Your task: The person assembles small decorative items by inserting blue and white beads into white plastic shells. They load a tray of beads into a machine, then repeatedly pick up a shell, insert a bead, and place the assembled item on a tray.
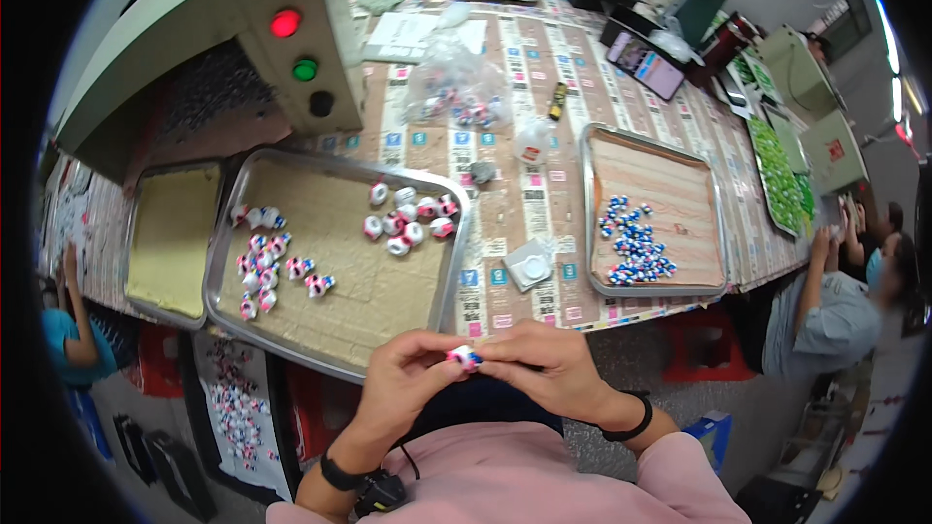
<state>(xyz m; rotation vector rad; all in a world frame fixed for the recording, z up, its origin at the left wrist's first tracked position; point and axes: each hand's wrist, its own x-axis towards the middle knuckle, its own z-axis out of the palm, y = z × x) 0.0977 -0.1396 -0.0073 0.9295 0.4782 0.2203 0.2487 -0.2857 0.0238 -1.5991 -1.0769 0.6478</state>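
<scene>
In front of my body, my left hand (pixel 413 376) and my right hand (pixel 551 371) pinch one small white, pink and blue figurine (pixel 464 358) between their fingertips. The fingers cover part of it. Just beyond the left hand lies a large metal tray (pixel 388 332) with a tan lining. At its right end sit several round white-and-pink pieces (pixel 403 221). Similar figurines with blue parts (pixel 258 267) are grouped toward its left side. Another metal tray (pixel 660 155), farther right, holds many tiny blue-and-white pieces (pixel 636 250).
A machine (pixel 320 19) with red and green lights stands at the left, beside a smaller lined tray (pixel 173 233). On the table are a plastic bag of pieces (pixel 456 87), a small white square item (pixel 529 265) and a phone (pixel 646 66). People sit at both sides.
</scene>
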